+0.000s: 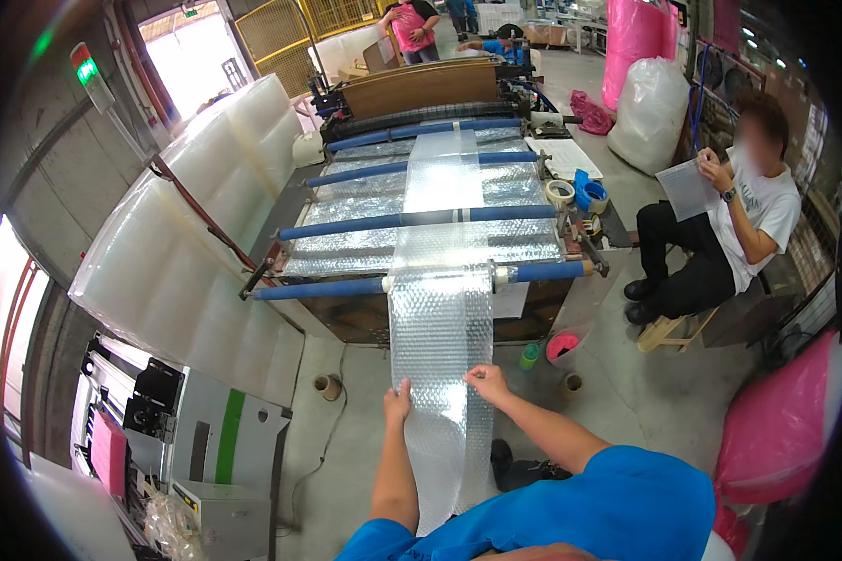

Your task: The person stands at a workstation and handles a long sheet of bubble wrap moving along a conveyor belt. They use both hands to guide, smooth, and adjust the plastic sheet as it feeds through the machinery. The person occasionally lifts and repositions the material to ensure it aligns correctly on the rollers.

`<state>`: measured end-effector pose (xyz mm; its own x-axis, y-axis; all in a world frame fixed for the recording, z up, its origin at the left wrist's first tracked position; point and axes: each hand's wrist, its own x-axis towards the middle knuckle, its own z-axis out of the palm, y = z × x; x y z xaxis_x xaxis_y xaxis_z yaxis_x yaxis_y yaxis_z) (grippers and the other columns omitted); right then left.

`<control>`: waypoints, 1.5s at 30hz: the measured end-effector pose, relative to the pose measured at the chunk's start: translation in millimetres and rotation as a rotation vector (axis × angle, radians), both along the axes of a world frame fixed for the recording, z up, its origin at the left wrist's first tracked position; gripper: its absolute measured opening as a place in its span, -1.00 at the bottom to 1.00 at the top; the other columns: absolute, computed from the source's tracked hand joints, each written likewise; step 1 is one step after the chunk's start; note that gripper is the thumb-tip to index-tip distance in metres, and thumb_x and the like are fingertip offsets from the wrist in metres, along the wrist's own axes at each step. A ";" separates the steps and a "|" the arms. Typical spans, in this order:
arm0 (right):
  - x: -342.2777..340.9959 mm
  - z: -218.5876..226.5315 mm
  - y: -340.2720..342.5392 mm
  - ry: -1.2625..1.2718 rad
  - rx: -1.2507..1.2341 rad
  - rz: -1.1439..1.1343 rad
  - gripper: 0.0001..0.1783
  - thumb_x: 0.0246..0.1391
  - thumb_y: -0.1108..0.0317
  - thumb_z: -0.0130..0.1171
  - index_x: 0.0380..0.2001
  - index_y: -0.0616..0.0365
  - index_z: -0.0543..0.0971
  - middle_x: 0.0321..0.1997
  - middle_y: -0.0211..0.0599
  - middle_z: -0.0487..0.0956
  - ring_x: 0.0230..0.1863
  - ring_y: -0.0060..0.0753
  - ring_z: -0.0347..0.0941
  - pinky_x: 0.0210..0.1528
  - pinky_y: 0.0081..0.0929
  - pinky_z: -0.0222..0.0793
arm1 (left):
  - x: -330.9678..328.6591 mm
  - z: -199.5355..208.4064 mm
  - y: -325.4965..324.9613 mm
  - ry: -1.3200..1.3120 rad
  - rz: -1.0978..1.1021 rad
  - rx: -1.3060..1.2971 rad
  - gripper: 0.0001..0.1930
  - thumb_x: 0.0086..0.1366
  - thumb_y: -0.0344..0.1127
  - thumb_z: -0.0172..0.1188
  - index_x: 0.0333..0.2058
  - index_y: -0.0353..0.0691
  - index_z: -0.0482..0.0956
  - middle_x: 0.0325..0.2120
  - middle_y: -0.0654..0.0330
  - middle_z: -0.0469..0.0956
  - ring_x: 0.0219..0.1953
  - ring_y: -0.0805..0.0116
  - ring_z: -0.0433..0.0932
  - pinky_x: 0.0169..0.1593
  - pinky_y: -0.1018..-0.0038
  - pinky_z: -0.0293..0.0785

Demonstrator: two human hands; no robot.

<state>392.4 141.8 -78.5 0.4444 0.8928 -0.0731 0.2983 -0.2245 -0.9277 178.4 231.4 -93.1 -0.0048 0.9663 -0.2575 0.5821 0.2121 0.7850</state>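
A long clear sheet of bubble wrap (428, 341) comes off the machine over its front blue roller (332, 288) and hangs down toward my body. My left hand (397, 402) grips the sheet's left edge. On the other side, my right hand (488, 384) has its fingers pinched on the sheet near a lengthwise line, where a narrower strip seems to overlap along the right. Both arms reach forward from blue sleeves. Behind the front roller, more blue bars cross above silvery bubble material on the machine bed (346, 224).
Large wrapped white rolls (192, 178) line the left side. Tape rolls (561, 192) lie on the machine's right ledge. A seated person (753, 201) at right holds a translucent sheet. On the floor stand a green bottle (529, 355), cardboard cores (326, 387) and a pink-filled bin (564, 348).
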 end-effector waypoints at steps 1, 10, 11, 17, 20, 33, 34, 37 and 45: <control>4.0 9.3 5.7 0.026 -0.015 -0.019 -0.80 -0.30 0.27 0.22 -0.58 0.17 0.54 -0.59 -0.33 0.51 -0.54 -0.57 0.38 -0.47 -0.60 0.27 | 8.5 10.0 1.8 -0.007 0.027 0.069 -0.41 -0.02 0.14 0.02 -0.48 -0.47 0.39 -0.52 -0.11 0.46 -0.38 0.06 0.45 -0.28 0.31 0.30; -10.1 25.8 -8.3 0.171 -0.022 -0.096 -0.77 -0.28 0.27 0.23 -0.52 0.17 0.54 -0.56 -0.40 0.50 -0.53 -0.61 0.35 -0.50 -0.62 0.26 | -10.2 6.0 -40.8 -0.105 0.114 0.188 -0.51 -0.25 0.01 0.30 -0.54 -0.36 0.43 -0.60 0.09 0.47 -0.52 0.36 0.44 -0.45 0.44 0.33; -13.0 21.8 -14.6 0.246 -0.082 -0.039 -0.76 -0.28 0.27 0.23 -0.50 0.19 0.53 -0.54 -0.39 0.50 -0.52 -0.60 0.36 -0.49 -0.62 0.27 | -21.0 0.9 -51.4 -0.130 0.072 0.134 -0.50 -0.27 0.00 0.32 -0.53 -0.36 0.44 -0.58 0.09 0.48 -0.51 0.36 0.45 -0.43 0.45 0.34; -47.9 -9.8 -95.0 0.511 -0.297 0.091 -0.67 -0.28 0.27 0.25 -0.43 0.27 0.50 -0.44 -0.31 0.48 -0.42 -0.54 0.39 -0.41 -0.54 0.36 | -68.0 10.0 -130.3 -0.074 -0.081 -0.160 -0.38 -0.37 0.01 0.37 -0.46 -0.45 0.44 -0.49 0.06 0.49 -0.44 0.33 0.47 -0.36 0.46 0.39; -75.8 1.3 -135.4 0.551 -0.352 0.159 -0.67 -0.27 0.27 0.25 -0.42 0.27 0.50 -0.42 -0.30 0.48 -0.39 -0.54 0.39 -0.37 -0.51 0.38 | -96.3 -6.2 -154.8 -0.038 -0.031 -0.213 -0.33 -0.40 0.06 0.37 -0.47 -0.50 0.43 -0.49 -0.01 0.48 -0.43 0.30 0.47 -0.36 0.44 0.39; -109.6 59.2 -171.2 0.295 -0.207 0.118 -0.77 -0.31 0.28 0.26 -0.65 0.23 0.50 -0.65 -0.42 0.46 -0.66 -0.66 0.31 -0.59 -0.67 0.24 | -130.3 83.6 -203.3 0.000 -0.025 -0.058 -0.35 -0.32 0.10 0.29 -0.43 -0.44 0.46 -0.44 -0.07 0.48 -0.35 0.21 0.47 -0.29 0.39 0.36; -110.3 60.0 -172.4 0.281 -0.185 0.109 -0.77 -0.30 0.28 0.25 -0.65 0.23 0.50 -0.66 -0.42 0.46 -0.66 -0.67 0.31 -0.59 -0.67 0.24 | -135.0 89.9 -208.3 -0.009 -0.033 -0.086 -0.36 -0.31 0.11 0.28 -0.42 -0.42 0.46 -0.43 -0.07 0.48 -0.34 0.21 0.47 -0.28 0.39 0.35; -117.6 65.0 -173.0 0.274 -0.133 0.110 -0.78 -0.30 0.30 0.24 -0.64 0.25 0.49 -0.68 -0.42 0.45 -0.67 -0.66 0.31 -0.61 -0.69 0.23 | -149.2 69.2 -214.0 0.077 0.037 0.036 -0.38 -0.25 0.14 0.23 -0.44 -0.38 0.46 -0.45 -0.05 0.48 -0.35 0.19 0.47 -0.28 0.38 0.34; -117.9 64.6 -176.6 0.203 -0.097 0.091 -0.80 -0.28 0.31 0.23 -0.65 0.21 0.49 -0.68 -0.43 0.44 -0.67 -0.66 0.29 -0.66 -0.66 0.23 | -157.0 53.8 -259.5 0.098 0.162 0.219 -0.45 -0.16 0.10 0.18 -0.43 -0.34 0.38 -0.52 -0.01 0.47 -0.44 0.17 0.45 -0.34 0.38 0.34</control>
<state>274.5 -34.8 -13.9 0.3295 0.9130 -0.2403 0.1316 -0.2965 -0.9459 21.4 -28.1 -39.2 -0.1786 0.9833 -0.0334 0.6299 0.1404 0.7639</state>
